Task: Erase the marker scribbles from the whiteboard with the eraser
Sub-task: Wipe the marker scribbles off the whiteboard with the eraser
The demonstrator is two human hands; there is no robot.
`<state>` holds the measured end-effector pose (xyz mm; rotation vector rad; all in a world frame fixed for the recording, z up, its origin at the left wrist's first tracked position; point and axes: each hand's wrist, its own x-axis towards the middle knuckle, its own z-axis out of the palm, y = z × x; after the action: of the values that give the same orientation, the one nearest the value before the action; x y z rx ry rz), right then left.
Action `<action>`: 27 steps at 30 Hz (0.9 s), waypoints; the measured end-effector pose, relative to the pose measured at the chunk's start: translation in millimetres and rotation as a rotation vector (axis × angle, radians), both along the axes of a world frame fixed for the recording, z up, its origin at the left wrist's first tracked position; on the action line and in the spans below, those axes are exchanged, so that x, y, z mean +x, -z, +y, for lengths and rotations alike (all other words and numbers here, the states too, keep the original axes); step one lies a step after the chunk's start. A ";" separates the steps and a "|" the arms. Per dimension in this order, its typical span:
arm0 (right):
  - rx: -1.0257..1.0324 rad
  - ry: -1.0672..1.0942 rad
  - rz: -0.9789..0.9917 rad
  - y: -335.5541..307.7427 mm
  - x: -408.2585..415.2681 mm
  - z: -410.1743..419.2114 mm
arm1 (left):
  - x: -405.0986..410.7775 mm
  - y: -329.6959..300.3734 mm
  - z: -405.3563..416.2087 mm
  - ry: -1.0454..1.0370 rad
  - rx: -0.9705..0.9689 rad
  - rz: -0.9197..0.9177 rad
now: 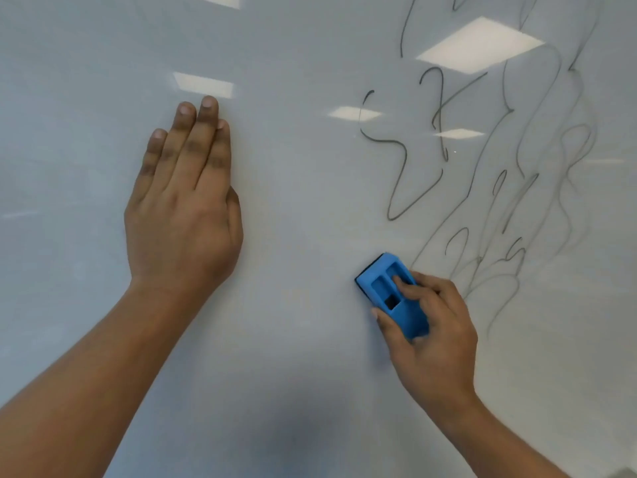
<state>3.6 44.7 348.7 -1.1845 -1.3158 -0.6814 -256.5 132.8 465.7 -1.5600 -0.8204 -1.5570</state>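
The whiteboard (303, 201) fills the whole view. Dark marker scribbles (510, 188) loop across its right part, from the top edge down to mid-height. My right hand (431, 336) grips a blue eraser (386, 288) and presses it flat on the board, just left of and below the lowest scribbles. My left hand (186, 208) lies flat against the board at the left, fingers together and pointing up, holding nothing. The board's left and lower areas carry no marks.
Bright reflections of ceiling lights (479, 43) lie over the board and partly over the scribbles. A dark shadow falls on the board's lower middle.
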 end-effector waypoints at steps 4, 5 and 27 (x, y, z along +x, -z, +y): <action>0.014 0.001 0.054 3.1 -0.3 -0.9 | 0.1 0.5 0.8 0.008 -0.001 0.006; 0.005 0.001 0.028 19.9 -2.7 -2.3 | -0.7 0.2 1.3 0.011 0.001 0.007; -0.089 -0.011 -0.137 83.8 39.6 -13.2 | 0.6 -0.2 5.4 0.099 -0.086 0.018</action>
<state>43.2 31.4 264.9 -1.2184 -1.4790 -0.7120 -255.9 138.2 465.9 -1.6970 -0.8209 -1.5935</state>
